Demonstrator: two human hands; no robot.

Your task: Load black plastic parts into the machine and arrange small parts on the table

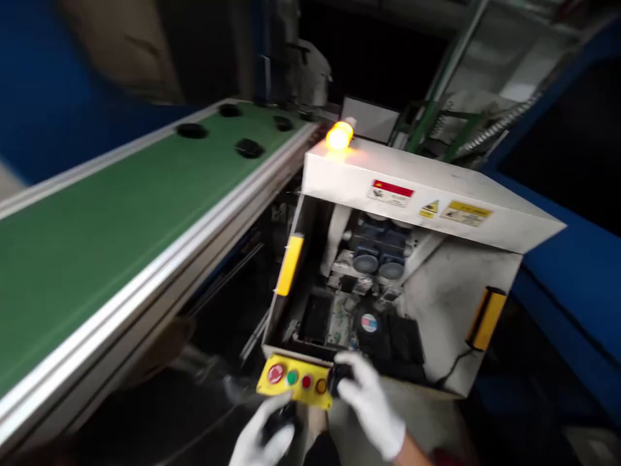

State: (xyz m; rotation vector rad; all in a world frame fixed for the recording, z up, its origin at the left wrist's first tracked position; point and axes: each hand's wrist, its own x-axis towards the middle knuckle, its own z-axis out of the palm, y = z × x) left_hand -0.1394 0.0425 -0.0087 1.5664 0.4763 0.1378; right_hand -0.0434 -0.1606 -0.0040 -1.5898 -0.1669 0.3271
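Both my hands wear white gloves. Low in the frame, my left hand (264, 437) curls round a small black part (277, 421) just below the yellow button panel (295, 382). My right hand (371, 404) pinches another black part (339, 378) at the right end of that panel, in front of the opening of the white press machine (427, 200). Inside the machine sit dark tooling and a black fixture with a round sticker (369, 322).
A green conveyor belt (107, 226) runs along the left with several black parts (248, 148) near its far end. An orange lamp (338, 136) glows on the machine's top. Yellow light-curtain bars (290, 264) flank the opening. A blue frame (567, 272) stands at right.
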